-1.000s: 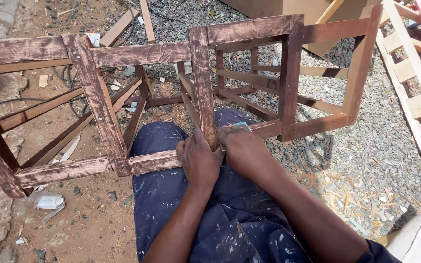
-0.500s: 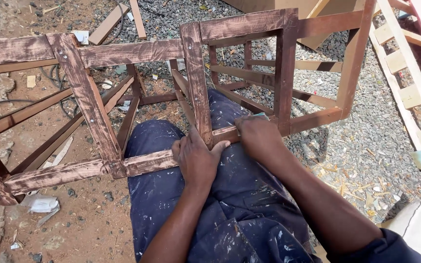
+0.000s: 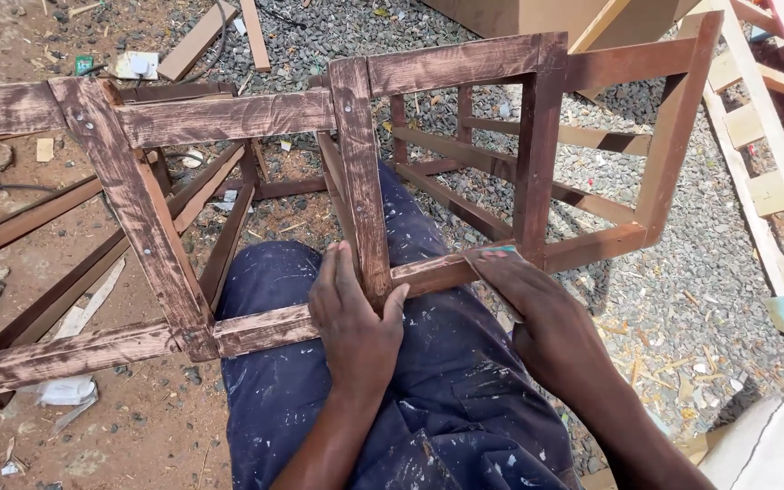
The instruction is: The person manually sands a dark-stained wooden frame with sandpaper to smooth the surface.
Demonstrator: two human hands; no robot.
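A dark brown stained wooden frame [image 3: 229,113] with several bars rests across my lap, over blue paint-spotted trousers [image 3: 428,399]. My left hand [image 3: 351,313] grips the frame where an upright post [image 3: 362,172] meets the near lower rail [image 3: 256,327]. My right hand [image 3: 524,299] presses a small piece of sandpaper [image 3: 494,257] flat on that rail, further right, near another upright [image 3: 537,163].
Pale unstained wooden ladder-like frames [image 3: 764,136] lie at the right on grey gravel. Loose wood offcuts [image 3: 197,36] and scraps lie on the dirt at the back left. A white crumpled scrap [image 3: 65,392] lies at the lower left.
My right hand has slid to the right along the near rail, away from my left hand, which stays clamped at the joint. The view has shifted slightly.
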